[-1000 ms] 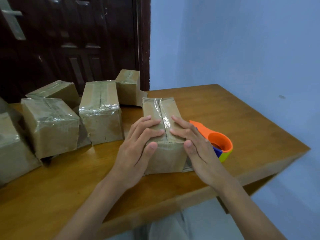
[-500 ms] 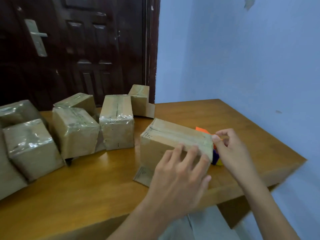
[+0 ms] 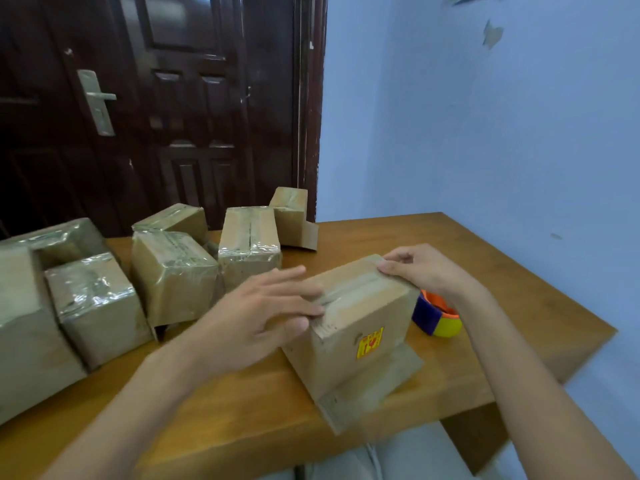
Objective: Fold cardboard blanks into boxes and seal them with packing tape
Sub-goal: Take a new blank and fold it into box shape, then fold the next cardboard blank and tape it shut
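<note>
A brown cardboard box (image 3: pixel 360 327) with a yellow sticker on its near face stands on the wooden table (image 3: pixel 485 271), its loose bottom flaps splayed towards me. My left hand (image 3: pixel 256 317) lies against its near-left top edge, fingers straight and spread. My right hand (image 3: pixel 426 268) holds the far right top corner with curled fingers. An orange, blue and yellow tape dispenser (image 3: pixel 438 315) lies just right of the box, partly behind it.
Several taped boxes (image 3: pixel 173 271) crowd the left and back of the table. A dark door (image 3: pixel 156 109) stands behind them and a blue wall to the right. The table's right edge is close to the dispenser.
The box has been turned, so the stickered face now points towards me. Both hands shifted with it: left hand to the near-left edge, right hand onto the far corner. The view lifted.
</note>
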The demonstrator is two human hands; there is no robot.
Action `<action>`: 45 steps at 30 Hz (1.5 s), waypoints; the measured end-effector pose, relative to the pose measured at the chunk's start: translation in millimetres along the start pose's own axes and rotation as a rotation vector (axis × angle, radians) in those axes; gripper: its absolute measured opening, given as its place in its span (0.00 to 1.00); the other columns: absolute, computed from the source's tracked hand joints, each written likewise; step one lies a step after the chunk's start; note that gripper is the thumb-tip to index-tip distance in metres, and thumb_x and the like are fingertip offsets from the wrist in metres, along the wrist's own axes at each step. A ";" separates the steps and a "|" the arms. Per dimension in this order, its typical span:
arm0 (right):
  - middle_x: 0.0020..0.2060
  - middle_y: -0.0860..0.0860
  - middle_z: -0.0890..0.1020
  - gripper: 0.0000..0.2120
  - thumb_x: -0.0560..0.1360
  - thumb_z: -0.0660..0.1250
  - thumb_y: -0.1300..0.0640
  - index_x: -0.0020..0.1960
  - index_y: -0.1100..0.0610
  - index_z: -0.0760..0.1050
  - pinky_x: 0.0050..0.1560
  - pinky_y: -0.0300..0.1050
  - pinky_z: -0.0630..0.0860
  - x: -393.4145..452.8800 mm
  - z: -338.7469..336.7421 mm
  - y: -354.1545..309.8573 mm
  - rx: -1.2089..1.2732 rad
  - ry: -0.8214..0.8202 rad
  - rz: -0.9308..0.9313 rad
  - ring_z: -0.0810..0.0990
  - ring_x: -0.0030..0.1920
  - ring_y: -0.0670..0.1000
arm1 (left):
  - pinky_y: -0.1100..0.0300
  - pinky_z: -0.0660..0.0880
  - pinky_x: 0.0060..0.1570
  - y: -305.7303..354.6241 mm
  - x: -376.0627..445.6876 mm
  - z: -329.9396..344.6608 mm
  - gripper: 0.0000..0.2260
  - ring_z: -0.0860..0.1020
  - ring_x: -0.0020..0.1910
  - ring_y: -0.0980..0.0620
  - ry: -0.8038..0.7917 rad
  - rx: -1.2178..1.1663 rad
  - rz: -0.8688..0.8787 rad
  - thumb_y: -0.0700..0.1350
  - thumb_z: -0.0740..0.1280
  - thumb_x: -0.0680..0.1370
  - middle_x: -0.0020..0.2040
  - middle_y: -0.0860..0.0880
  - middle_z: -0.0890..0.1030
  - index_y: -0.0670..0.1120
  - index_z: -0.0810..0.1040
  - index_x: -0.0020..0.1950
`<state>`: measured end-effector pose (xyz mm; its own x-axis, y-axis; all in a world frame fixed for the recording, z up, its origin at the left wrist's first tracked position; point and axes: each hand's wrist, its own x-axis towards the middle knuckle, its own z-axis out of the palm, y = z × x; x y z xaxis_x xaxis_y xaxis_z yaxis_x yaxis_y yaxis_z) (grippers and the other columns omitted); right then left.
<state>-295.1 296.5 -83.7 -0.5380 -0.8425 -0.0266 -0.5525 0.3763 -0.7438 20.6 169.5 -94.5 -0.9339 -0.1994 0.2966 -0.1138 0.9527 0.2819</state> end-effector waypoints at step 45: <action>0.31 0.57 0.82 0.20 0.75 0.70 0.42 0.40 0.59 0.81 0.36 0.44 0.70 -106.9 -41.2 67.7 0.249 0.339 -0.242 0.77 0.32 0.52 | 0.40 0.51 0.82 37.1 40.0 81.5 0.18 0.64 0.79 0.59 0.342 -0.319 -0.090 0.55 0.52 0.88 0.75 0.64 0.71 0.59 0.71 0.76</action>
<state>-301.2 427.9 -103.7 -0.6127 -0.7058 0.3556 -0.5405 0.0460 -0.8401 -48.6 215.7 -146.5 -0.7541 -0.3925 0.5266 -0.0292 0.8210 0.5701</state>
